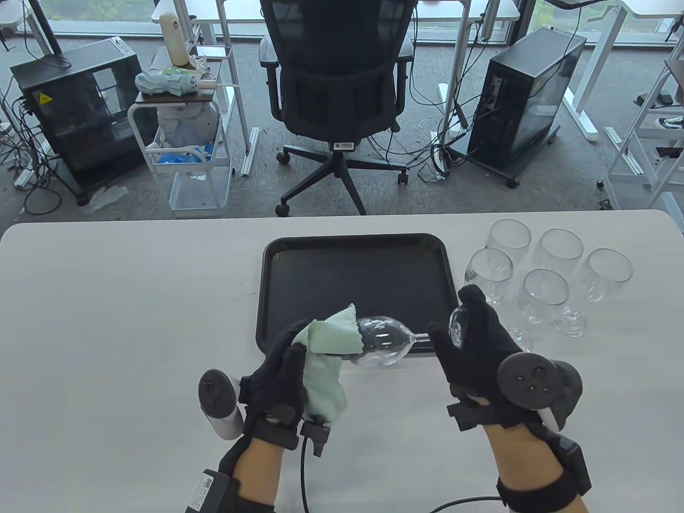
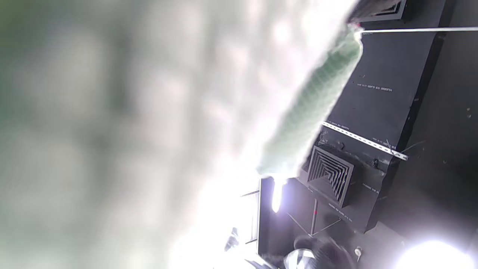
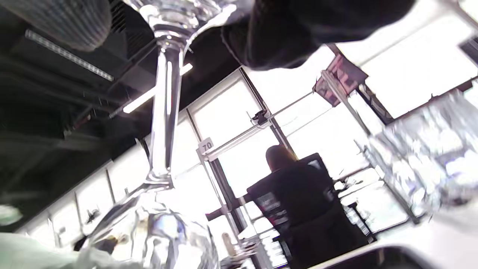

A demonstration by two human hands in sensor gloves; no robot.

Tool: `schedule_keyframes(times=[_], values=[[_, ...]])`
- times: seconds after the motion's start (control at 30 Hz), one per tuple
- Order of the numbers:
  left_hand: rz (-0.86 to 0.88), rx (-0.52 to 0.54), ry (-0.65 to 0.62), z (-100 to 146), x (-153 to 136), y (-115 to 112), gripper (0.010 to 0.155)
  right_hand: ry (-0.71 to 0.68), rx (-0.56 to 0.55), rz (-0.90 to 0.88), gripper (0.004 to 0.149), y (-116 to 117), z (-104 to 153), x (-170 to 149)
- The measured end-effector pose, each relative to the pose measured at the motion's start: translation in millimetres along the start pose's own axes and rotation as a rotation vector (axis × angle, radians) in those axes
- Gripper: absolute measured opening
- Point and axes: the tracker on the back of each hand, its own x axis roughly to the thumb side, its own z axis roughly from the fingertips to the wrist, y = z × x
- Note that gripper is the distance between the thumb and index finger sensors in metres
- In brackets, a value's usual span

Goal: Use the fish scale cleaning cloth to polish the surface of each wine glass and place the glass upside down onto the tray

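Note:
A clear wine glass [image 1: 385, 342] lies on its side in the air over the near edge of the black tray [image 1: 352, 251]. My right hand [image 1: 470, 342] grips its foot, with the stem [image 3: 164, 112] running away from it in the right wrist view. My left hand [image 1: 288, 363] holds a pale green fish scale cloth [image 1: 326, 358] bunched against the bowl's rim end. In the left wrist view the cloth [image 2: 313, 101] fills most of the frame, blurred. The tray holds no glasses.
Several more wine glasses [image 1: 545, 278] stand upright on the white table [image 1: 107, 320] right of the tray, close to my right hand. Beyond the table's far edge are an office chair [image 1: 336, 80], computer towers and a cart.

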Motion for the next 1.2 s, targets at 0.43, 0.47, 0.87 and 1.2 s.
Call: schedule_keyframes(times=[0.43, 0.47, 0.87, 1.2], values=[[0.012, -0.016, -0.011, -2.0, 3.4, 2.8, 0.054, 0.139, 0.164, 0.539, 0.078, 135.7, -126.1, 13.6], [0.014, -0.023, -0.008, -2.3, 2.8, 3.7, 0.054, 0.152, 0.172, 0.544, 0.077, 142.4, -129.3, 9.7], [0.036, 0.006, -0.017, -3.7, 6.2, 13.1, 0.054, 0.271, 0.303, 0.561, 0.078, 176.0, -158.2, -8.0], [0.04, -0.009, -0.021, -2.0, 8.0, 7.9, 0.054, 0.148, 0.235, 0.359, 0.088, 151.3, -127.0, 2.5]])
